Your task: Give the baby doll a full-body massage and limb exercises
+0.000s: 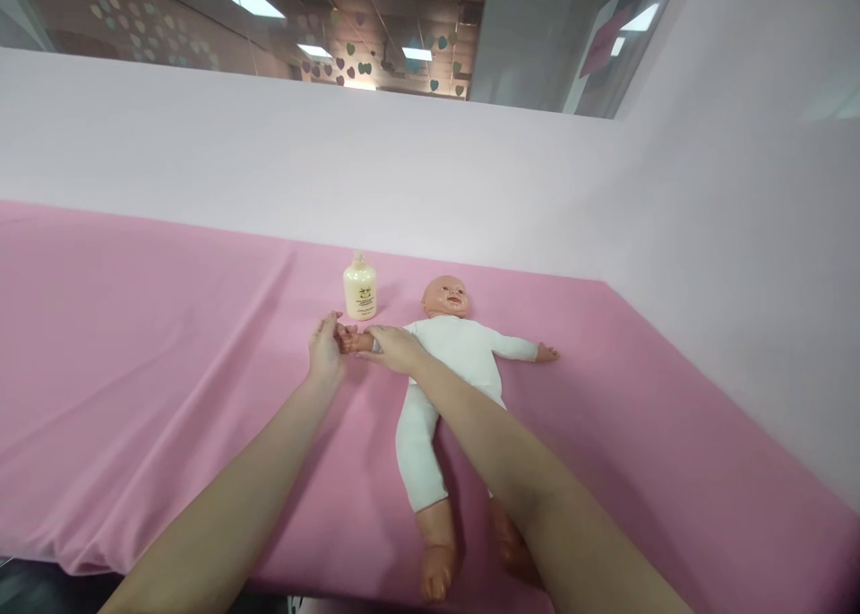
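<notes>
A baby doll (463,350) with a white cloth body lies on its back, head toward the wall and feet toward me. My left hand (326,347) is closed around the fingers of the doll's hand on the left side. Just beside it, my right hand (395,350) wraps the same arm at the wrist and forearm. That arm is stretched out sideways between my hands. The doll's other arm (520,349) reaches out to the right, untouched. My right forearm crosses over the doll's lower body and hides part of one leg.
A cream-coloured bottle (360,289) with dark print stands upright behind my hands. Pink cloth (167,345) covers the table, wrinkled on the left. A white wall (403,175) rises behind, with a window (376,31) above it showing heart-shaped decorations and ceiling lights.
</notes>
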### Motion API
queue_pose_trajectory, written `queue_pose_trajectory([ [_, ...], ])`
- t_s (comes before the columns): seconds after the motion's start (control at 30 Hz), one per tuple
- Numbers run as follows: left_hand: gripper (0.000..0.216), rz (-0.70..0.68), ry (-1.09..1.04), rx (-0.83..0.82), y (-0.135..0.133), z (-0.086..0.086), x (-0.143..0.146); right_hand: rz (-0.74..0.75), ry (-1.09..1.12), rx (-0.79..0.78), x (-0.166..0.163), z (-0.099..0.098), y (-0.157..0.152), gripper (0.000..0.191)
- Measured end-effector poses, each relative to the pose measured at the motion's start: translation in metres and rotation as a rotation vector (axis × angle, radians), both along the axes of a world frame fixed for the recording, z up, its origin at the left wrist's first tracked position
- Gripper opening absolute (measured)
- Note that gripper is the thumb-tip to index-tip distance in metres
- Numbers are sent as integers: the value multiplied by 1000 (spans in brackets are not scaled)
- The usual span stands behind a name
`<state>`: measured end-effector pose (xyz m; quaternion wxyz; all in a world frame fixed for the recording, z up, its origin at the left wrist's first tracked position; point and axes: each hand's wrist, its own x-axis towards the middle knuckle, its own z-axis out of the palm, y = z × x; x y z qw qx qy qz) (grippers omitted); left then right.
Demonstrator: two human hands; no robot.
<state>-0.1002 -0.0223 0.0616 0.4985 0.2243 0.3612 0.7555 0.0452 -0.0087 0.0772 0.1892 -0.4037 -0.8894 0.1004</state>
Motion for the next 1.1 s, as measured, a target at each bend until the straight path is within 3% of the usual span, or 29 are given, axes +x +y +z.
queue_pose_trajectory([
  [0.1,25,-59,-7,-29,-1,-8,11,-19,-4,-8,1,-1,1,48],
  [0.27,29,-116,70,88,-2,-18,26,-56,27,-37,3,-1,1,49],
  [0.6,33,-92,134,92,-6,-17,24,-35,88,-98,4,3,0,30],
  [0.73,35,-77,203,48,-8,-17,23,-47,111,-115,4,2,1,40],
  [1.1,38,-111,176,115,2,-16,21,34,85,34,3,-9,9,26],
])
